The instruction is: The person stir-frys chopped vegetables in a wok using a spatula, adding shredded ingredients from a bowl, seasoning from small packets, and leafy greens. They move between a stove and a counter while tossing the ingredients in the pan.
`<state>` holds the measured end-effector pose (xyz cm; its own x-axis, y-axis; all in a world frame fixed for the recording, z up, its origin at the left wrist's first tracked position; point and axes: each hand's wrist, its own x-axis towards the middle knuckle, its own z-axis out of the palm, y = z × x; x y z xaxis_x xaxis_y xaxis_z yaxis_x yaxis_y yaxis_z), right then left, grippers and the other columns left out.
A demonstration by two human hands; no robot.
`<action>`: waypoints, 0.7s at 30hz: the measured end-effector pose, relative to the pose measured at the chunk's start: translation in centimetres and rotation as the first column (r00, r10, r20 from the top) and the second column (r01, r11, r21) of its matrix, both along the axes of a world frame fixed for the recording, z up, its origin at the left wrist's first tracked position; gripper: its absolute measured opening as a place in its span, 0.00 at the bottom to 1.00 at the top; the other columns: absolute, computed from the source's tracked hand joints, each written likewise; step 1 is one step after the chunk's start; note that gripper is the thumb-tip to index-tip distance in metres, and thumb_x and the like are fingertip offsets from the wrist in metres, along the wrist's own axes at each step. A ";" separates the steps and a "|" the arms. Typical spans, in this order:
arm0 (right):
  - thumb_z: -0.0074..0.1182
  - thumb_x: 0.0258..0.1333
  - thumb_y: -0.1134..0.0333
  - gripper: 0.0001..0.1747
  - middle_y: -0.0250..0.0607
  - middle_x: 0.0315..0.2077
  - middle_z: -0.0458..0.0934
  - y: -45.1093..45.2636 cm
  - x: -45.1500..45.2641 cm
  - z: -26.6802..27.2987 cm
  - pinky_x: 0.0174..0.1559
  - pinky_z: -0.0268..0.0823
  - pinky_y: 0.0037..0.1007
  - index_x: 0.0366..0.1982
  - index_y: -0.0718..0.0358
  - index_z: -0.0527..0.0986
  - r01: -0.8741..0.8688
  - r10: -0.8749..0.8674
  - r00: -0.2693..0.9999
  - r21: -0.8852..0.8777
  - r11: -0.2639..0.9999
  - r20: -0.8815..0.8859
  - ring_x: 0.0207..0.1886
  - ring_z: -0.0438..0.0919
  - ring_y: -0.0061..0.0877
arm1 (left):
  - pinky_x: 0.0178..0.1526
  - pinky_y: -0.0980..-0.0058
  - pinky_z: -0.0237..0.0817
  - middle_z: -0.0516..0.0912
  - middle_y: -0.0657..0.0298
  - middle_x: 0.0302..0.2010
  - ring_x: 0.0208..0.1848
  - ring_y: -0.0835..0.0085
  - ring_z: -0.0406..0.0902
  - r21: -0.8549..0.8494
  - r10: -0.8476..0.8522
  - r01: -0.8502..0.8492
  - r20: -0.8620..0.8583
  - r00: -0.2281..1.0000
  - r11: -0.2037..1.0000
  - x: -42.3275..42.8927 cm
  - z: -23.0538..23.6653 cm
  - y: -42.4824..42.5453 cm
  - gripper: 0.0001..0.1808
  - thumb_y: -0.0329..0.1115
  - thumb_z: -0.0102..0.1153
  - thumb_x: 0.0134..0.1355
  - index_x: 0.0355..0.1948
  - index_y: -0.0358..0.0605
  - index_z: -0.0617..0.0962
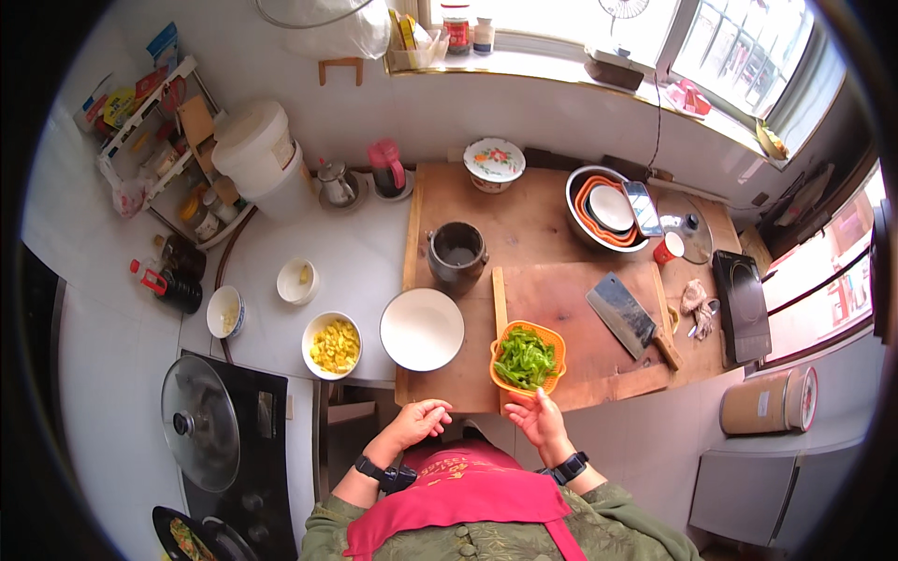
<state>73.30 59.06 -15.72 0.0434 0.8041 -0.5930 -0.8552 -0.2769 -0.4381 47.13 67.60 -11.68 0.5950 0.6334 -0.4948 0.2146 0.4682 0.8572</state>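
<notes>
My right hand (pixel 539 422) is palm up with its fingers apart, at the near rim of an orange plastic basket (pixel 497 375). A fingertip overlaps that rim; whether it touches is unclear. Sliced green peppers (pixel 525 359) fill the basket, which stands at the left front of a wooden cutting board (pixel 554 298). Over the counter's front edge, my left hand (pixel 424 421) is loosely curled, with nothing visible in it. Beyond it is a wide white bowl (pixel 421 329). A cleaver (pixel 621 315) lies on the board, its wooden handle towards the near right.
Left of the white bowl are a bowl of yellow pieces (pixel 334 347) and two smaller bowls. A dark pot (pixel 457 256) stands behind. Further right are a steel basin (pixel 581 228) with a leaning phone (pixel 642 209), a red cup (pixel 668 247) and an induction cooker (pixel 742 308). A glass lid (pixel 203 421) rests on the stove.
</notes>
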 end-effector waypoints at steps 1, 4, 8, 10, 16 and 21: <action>0.32 0.64 0.52 0.23 0.50 0.43 0.75 0.6 0.2 -0.1 0.40 0.70 0.37 0.47 0.62 0.68 0.086 -0.085 0.996 -0.033 0.996 0.018 0.41 0.77 0.42 | 0.32 0.82 0.69 0.79 0.65 0.33 0.28 0.82 0.74 0.000 -0.032 0.032 0.006 0.999 0.999 -0.2 -0.2 0.8 0.14 0.38 0.46 0.64 0.45 0.41 0.75; 0.34 0.63 0.53 0.21 0.51 0.45 0.74 1.7 0.1 1.5 0.41 0.70 0.37 0.47 0.60 0.66 0.190 -0.187 0.980 0.036 0.981 -0.062 0.43 0.76 0.43 | 0.32 0.83 0.69 0.79 0.65 0.33 0.28 0.82 0.74 0.003 -0.080 0.080 0.041 0.996 0.997 -1.3 0.2 3.2 0.14 0.38 0.47 0.64 0.45 0.41 0.75; 0.41 0.62 0.58 0.20 0.49 0.50 0.69 2.9 -2.4 5.8 0.44 0.70 0.38 0.50 0.63 0.63 -0.251 0.250 0.957 -0.012 0.968 0.145 0.46 0.75 0.42 | 0.33 0.80 0.69 0.79 0.66 0.34 0.30 0.82 0.74 0.000 -0.175 0.177 0.143 0.974 0.984 -3.4 3.6 7.4 0.13 0.36 0.46 0.64 0.46 0.42 0.75; 0.44 0.61 0.63 0.23 0.47 0.53 0.66 4.9 -2.8 11.9 0.43 0.71 0.35 0.55 0.64 0.60 -0.446 0.408 0.867 0.078 0.892 0.288 0.48 0.74 0.39 | 0.35 0.82 0.69 0.79 0.67 0.35 0.30 0.84 0.73 0.093 -0.247 0.234 0.167 0.955 0.968 -4.7 6.1 10.0 0.14 0.35 0.46 0.64 0.47 0.41 0.74; 0.49 0.58 0.68 0.23 0.42 0.45 0.73 12.7 0.0 34.9 0.42 0.70 0.25 0.54 0.65 0.62 -0.806 0.256 0.237 0.042 0.591 0.937 0.44 0.76 0.27 | 0.39 0.79 0.69 0.81 0.62 0.33 0.34 0.79 0.77 0.625 -0.515 0.412 -0.017 0.857 0.664 -8.1 19.4 18.2 0.13 0.30 0.46 0.62 0.46 0.37 0.75; 0.52 0.55 0.67 0.13 0.37 0.29 0.79 21.5 0.1 46.3 0.28 0.70 0.23 0.42 0.64 0.71 -0.898 -0.431 -0.375 -0.206 0.388 0.821 0.25 0.77 0.20 | 0.35 0.80 0.69 0.81 0.63 0.30 0.31 0.79 0.77 0.815 -0.452 0.377 -0.161 0.877 0.440 -8.4 28.6 24.4 0.11 0.27 0.49 0.60 0.43 0.36 0.75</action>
<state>73.39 80.60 30.62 -0.6023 0.7765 0.1852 0.6698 0.6178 -0.4119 38.69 91.97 16.87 0.9077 0.3940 0.1446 0.1100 -0.5558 0.8240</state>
